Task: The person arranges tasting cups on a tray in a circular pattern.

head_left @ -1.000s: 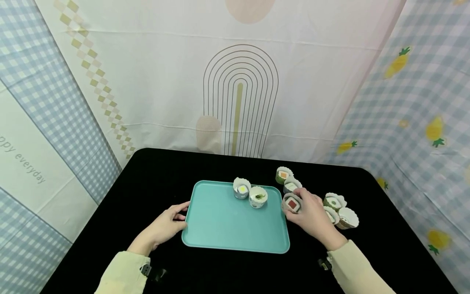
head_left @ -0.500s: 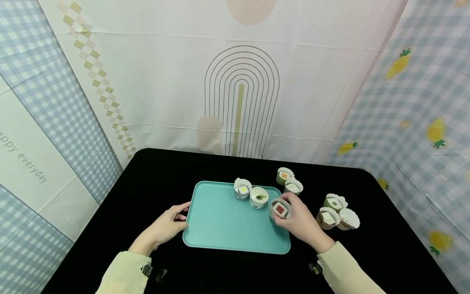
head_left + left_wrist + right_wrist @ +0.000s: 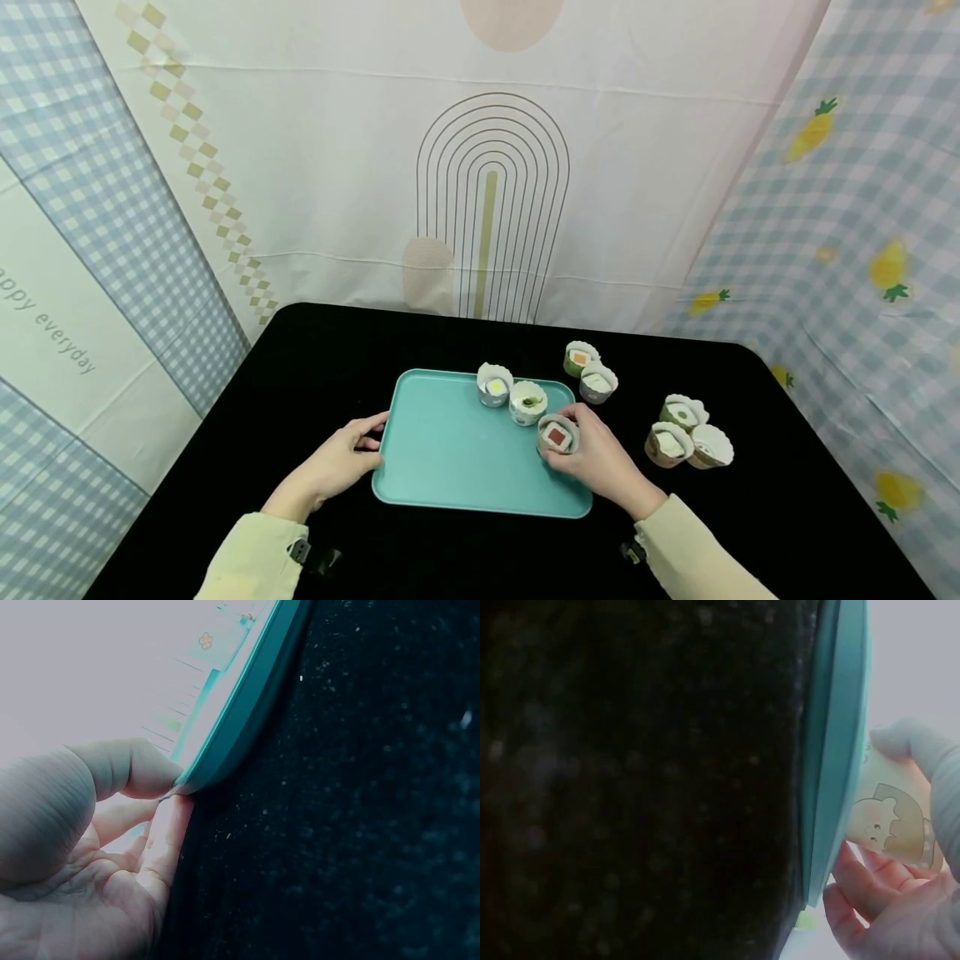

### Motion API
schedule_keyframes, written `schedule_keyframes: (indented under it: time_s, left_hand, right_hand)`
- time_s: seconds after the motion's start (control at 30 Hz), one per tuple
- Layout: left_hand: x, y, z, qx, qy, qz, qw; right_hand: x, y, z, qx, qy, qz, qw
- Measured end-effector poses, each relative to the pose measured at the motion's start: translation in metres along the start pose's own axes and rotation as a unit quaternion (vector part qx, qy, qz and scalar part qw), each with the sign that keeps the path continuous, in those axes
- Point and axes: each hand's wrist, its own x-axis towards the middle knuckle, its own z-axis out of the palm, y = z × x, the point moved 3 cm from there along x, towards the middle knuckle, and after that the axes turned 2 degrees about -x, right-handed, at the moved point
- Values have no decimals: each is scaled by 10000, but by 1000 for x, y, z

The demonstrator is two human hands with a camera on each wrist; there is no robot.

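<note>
My right hand (image 3: 600, 461) grips a paper baking cup (image 3: 557, 437) by its sides, over the right part of a teal tray (image 3: 465, 467). Inside that cup sits a white sushi-like piece with a square red centre. A cartoon print shows on the cup (image 3: 892, 817) in the right wrist view. My left hand (image 3: 337, 461) pinches the tray's left edge; in the left wrist view the thumb (image 3: 154, 771) lies on the rim with a finger under it. Two more filled cups stand at the tray's back: one with a yellow-centred piece (image 3: 495, 387), one with a green-topped piece (image 3: 528, 402).
Behind the tray's right corner stand a cup with an orange-centred piece (image 3: 580, 358) and a cup with a white piece (image 3: 597, 382). Three more cups (image 3: 684, 412) cluster farther right. Everything rests on a black table (image 3: 330, 358), with patterned cloths hanging around it.
My right hand has carried the cup with the red-centred piece leftward, from beside the tray's right edge to over the tray. My left hand has stayed at the left edge.
</note>
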Motion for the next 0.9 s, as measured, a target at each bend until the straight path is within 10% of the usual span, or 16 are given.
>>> schedule_keyframes:
  time_s: [0.9]
  left_hand:
    - [-1, 1, 0, -26, -70, -3, 10000]
  right_hand:
    - [-10, 0, -1, -331, 16, 34, 9994]
